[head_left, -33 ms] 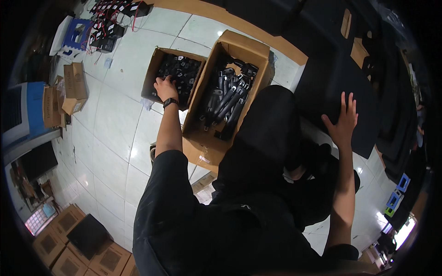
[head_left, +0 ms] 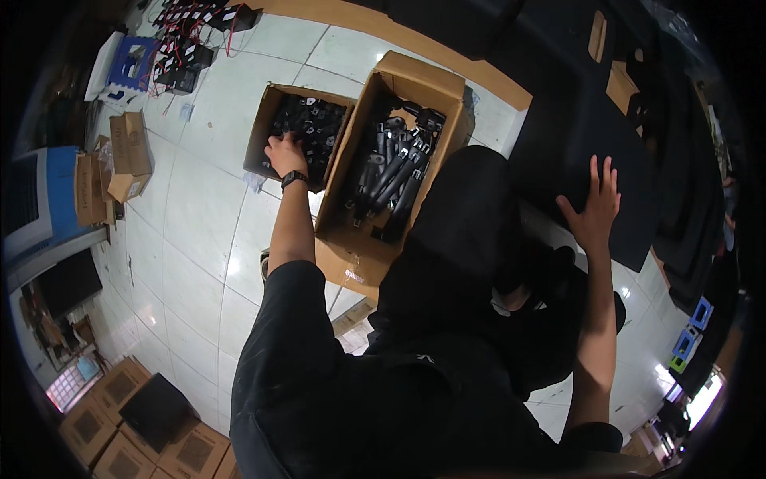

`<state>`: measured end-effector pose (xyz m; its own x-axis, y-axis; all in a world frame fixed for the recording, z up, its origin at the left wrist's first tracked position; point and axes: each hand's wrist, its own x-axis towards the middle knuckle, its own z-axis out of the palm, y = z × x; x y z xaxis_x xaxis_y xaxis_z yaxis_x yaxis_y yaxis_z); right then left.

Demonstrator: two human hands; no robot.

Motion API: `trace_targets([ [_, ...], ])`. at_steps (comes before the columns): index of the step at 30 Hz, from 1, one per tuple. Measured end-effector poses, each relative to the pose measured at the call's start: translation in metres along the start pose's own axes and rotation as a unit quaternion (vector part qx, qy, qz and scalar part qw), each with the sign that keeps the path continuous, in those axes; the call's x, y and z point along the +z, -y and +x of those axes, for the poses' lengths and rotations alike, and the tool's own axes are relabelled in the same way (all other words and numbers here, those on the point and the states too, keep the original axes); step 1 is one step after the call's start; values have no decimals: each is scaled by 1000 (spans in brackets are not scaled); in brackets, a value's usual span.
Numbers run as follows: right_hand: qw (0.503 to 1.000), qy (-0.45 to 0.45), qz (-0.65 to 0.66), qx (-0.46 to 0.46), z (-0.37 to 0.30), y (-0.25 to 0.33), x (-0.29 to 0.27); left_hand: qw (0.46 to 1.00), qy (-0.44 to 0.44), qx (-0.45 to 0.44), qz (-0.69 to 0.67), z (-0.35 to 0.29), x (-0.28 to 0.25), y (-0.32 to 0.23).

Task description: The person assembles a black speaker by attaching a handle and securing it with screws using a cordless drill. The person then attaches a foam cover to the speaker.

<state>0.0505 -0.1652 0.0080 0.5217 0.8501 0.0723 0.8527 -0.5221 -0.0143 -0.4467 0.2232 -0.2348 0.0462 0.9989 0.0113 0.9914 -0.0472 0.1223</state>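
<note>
My left hand point(head_left: 283, 156), with a watch at the wrist, reaches into a small cardboard box point(head_left: 257, 137). Its fingers curl down among small black parts point(head_left: 315, 120) with metal pieces. Whatever they pinch is hidden. Right beside it stands a longer, open cardboard box point(head_left: 331, 209) holding black seat belt buckle stalks point(head_left: 391, 176) with metal ends. Away to the right, my right hand point(head_left: 594, 211) has its fingers spread, over or on a large black panel point(head_left: 574, 172); contact is hard to tell.
Black panels point(head_left: 678, 207) are stacked along the right. At the far left lie black units with red wires point(head_left: 179, 72) and a blue plastic piece point(head_left: 132, 60). Small cartons point(head_left: 130, 152) stand at the left, and several cardboard boxes point(head_left: 191, 451) at the lower left. My bent leg point(head_left: 463, 207) adjoins the long box.
</note>
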Motion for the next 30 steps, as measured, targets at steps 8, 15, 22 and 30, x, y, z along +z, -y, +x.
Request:
trace_targets([
  [8,999,-28,-23,10,-3,-1,3,992,23,72,96,2,2,-6],
  [15,999,-44,-11,4,-1,-1,6,993,-35,61,-94,22,19,35],
  [22,998,-58,-20,5,-4,-4,11,453,238,-320,-797,37,-37,50],
  [30,995,-101,-21,-13,-4,-4,15,281,224,-167,-918,-21,-100,20],
])
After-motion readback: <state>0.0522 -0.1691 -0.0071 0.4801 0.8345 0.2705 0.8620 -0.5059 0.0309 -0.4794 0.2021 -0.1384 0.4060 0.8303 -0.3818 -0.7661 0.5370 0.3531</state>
